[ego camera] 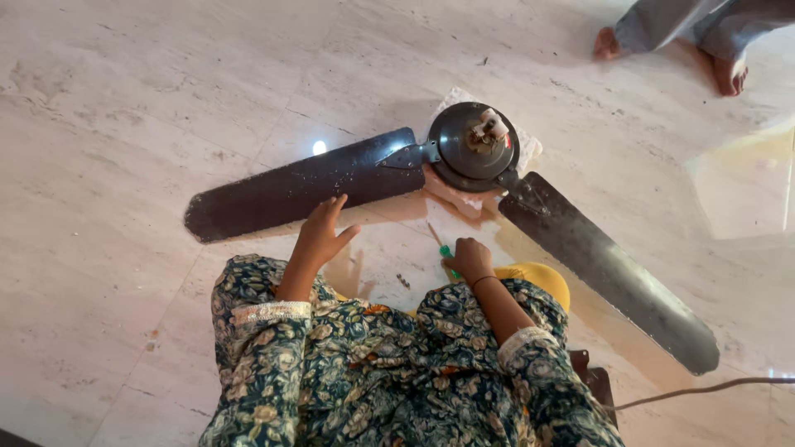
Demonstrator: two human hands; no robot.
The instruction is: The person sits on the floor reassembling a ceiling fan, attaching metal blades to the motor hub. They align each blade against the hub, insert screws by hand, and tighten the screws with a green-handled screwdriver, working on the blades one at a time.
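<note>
1. Our right hand (469, 258) is curled around a green-handled screwdriver (440, 245), tip angled toward the fan.
2. Our left hand (321, 233) is spread wide, fingertips on the left fan blade (298, 189).
3. Beyond, the motor hub (472, 147) rests on the marble floor (124, 124); someone's bare feet (729, 74) stand farther off.

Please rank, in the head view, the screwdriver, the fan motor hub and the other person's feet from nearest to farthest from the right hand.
1. Screwdriver: in the right hand itself.
2. Fan motor hub: on the floor beyond it.
3. Other person's feet: top right corner.
</note>
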